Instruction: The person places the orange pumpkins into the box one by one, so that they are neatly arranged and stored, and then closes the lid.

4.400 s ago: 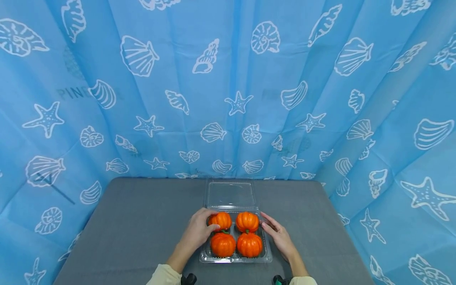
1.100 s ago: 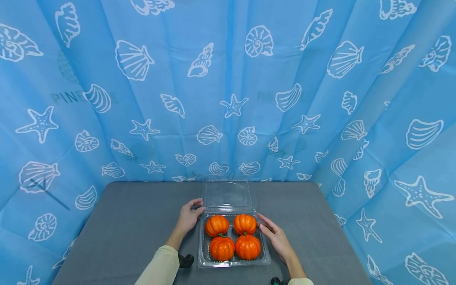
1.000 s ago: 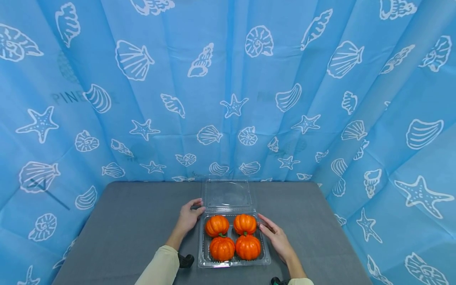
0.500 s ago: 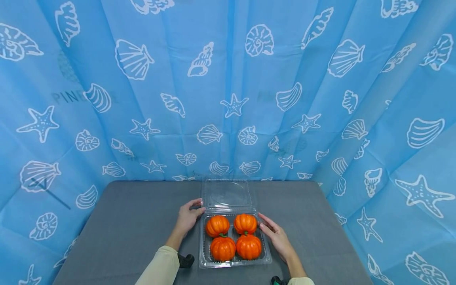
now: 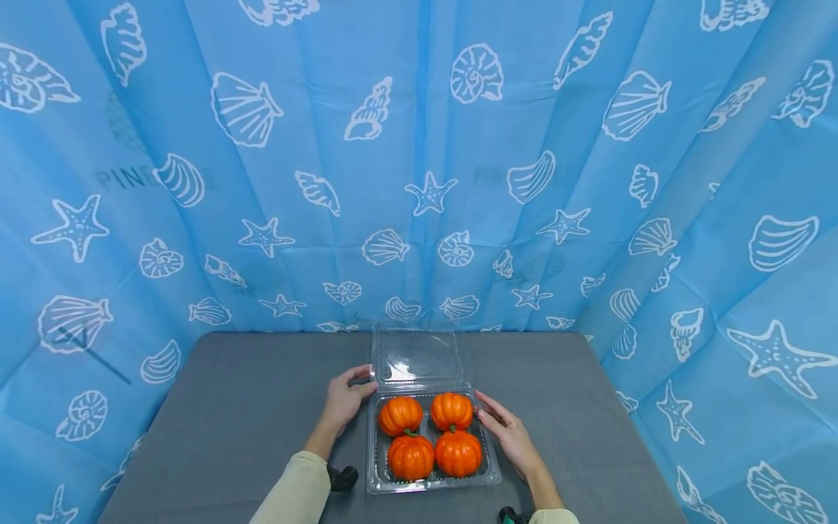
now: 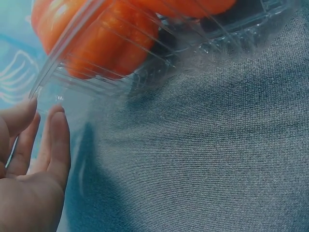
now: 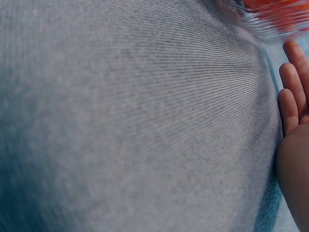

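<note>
A clear plastic clamshell container [image 5: 433,488] stands on the grey table with its lid [image 5: 419,356] folded back. Several orange pumpkins [image 5: 410,458] fill the tray in two rows, some with green stems showing. My left hand [image 5: 345,402] is at the hinge corner on the left, thumb tip touching the plastic rim in the left wrist view; its fingers [image 6: 59,140] extend fairly straight beside it. Along the tray's right side lies my right hand [image 5: 513,440], with extended fingers at the upper right corner. The right wrist view shows only part of that hand.
A grey cloth covers the table [image 5: 262,407], whose far edge meets a blue curtain [image 5: 419,145] printed with white shells and starfish. The curtain also closes in both sides. Dark straps with small devices [image 5: 342,479] sit at both wrists.
Earlier my left hand was on the upper left pumpkin; it has since let go and moved to the hinge corner. In the last second, hands and pumpkins stay put; glare on the lid shifts slightly.
</note>
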A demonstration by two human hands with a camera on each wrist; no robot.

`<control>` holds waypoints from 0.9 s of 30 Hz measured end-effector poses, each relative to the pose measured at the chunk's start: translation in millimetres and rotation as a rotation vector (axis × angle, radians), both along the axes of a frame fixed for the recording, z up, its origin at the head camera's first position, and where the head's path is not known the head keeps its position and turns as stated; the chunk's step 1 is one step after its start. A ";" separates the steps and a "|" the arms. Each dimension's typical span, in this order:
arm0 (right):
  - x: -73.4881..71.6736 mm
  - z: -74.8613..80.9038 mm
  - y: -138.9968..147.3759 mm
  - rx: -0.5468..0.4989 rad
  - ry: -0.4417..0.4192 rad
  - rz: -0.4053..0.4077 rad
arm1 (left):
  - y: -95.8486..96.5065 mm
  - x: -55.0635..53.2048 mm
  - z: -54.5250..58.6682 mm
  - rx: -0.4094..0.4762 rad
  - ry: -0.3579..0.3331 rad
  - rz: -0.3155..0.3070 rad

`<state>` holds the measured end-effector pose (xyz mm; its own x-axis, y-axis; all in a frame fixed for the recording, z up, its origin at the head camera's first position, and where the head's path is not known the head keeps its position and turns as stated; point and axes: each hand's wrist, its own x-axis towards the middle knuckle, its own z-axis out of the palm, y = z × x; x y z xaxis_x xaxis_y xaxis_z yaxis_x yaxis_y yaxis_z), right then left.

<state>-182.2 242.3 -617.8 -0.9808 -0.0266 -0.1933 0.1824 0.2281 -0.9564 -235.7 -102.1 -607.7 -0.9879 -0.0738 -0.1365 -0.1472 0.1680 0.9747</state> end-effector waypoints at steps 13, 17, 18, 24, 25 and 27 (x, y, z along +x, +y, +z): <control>-1.0 0.2 -1.3 0.032 -0.002 -0.012 | 4.5 -6.1 9.9 0.133 0.011 0.020; 0.3 0.6 -1.6 0.037 0.003 -0.009 | 4.6 -5.6 9.8 0.160 -0.005 0.022; 0.7 0.9 -1.7 0.039 0.004 -0.010 | 5.0 -5.4 10.2 0.165 -0.007 0.024; 1.7 2.2 -1.5 0.044 0.009 -0.006 | 7.2 -4.3 13.7 0.198 -0.014 0.039; 1.6 2.2 -1.4 0.045 0.009 -0.005 | 7.3 -4.1 14.2 0.206 -0.014 0.038; 1.1 2.2 -1.3 0.044 0.009 -0.006 | 7.7 -3.3 14.9 0.214 -0.007 0.028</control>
<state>-181.1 241.0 -615.6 -0.9827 -0.0127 -0.1849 0.1747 0.2690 -0.9472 -239.0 -94.5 -592.7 -0.9848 -0.0698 -0.1590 -0.1560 -0.0473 0.9866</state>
